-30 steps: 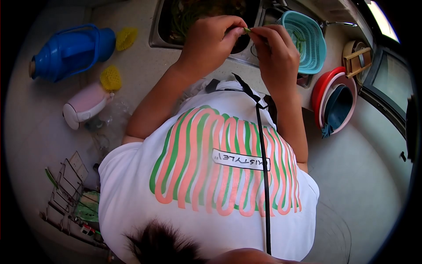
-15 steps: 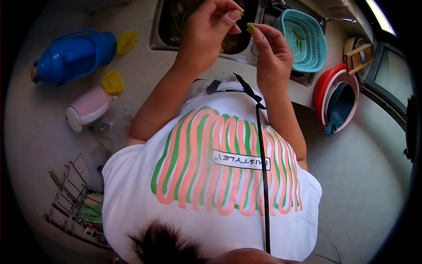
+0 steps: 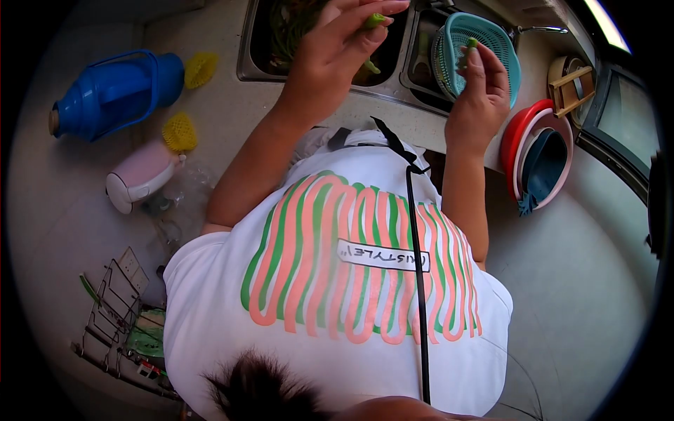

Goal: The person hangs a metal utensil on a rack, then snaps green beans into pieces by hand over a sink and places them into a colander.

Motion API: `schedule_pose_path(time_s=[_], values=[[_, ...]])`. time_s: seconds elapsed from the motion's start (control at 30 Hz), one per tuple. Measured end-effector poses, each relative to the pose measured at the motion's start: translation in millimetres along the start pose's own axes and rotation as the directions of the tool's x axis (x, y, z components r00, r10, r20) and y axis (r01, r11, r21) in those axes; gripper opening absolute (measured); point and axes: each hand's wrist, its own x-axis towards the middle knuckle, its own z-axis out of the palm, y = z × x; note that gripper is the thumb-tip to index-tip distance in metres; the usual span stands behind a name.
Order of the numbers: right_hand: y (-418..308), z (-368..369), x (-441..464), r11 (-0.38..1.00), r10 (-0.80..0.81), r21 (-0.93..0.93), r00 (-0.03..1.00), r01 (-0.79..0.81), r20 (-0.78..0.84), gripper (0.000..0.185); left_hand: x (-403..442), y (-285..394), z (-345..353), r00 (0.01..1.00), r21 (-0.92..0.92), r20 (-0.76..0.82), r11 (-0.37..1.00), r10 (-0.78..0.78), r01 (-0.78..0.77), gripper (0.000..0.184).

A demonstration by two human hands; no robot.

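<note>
at the lower left of the frame is a dark wire rack (image 3: 109, 319) with a green packet (image 3: 146, 340) beside it. above, at the upper left, are a blue flask (image 3: 105, 95) with a looped handle and a pink and white vessel (image 3: 144, 168), each with a yellow mesh-like thing (image 3: 200, 70) near its right end. next, at top centre, a sink basin (image 3: 247, 67) set in the table (image 3: 189, 105) holds a tangle of green stems (image 3: 284, 38). the left hand (image 3: 330, 67) is over it, thumb and fingers closed in a pinch grip around a short green piece (image 3: 374, 21). below that hand a pale green bit (image 3: 371, 67) shows. to the right, a turquoise basket (image 3: 456, 31) sits at a second basin (image 3: 414, 70). the right hand (image 3: 481, 95) is in front of it, its grip pinched on a green stub (image 3: 472, 43) that pokes up past the thumb; whether hand and basket touch, i cannot tell. at the far right are a red basin (image 3: 511, 158) and a dark blue bowl (image 3: 544, 161).
</note>
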Motion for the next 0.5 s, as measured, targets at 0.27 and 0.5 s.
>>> schedule_pose_path(time_s=[0.27, 0.5], values=[[-12, -48, 25, 0.835, -0.121, -0.523, 0.984, 0.173, 0.133, 0.039, -6, -6, -10, 0.973, 0.074, 0.167, 0.986, -0.161, 0.15, 0.041], [-39, 20, -1, 0.8, -0.228, -0.289, 0.713, 0.525, 0.663, 0.024, -15, -13, -6, 0.978, 0.273, 0.208, 0.962, -0.03, -0.028, 0.031]])
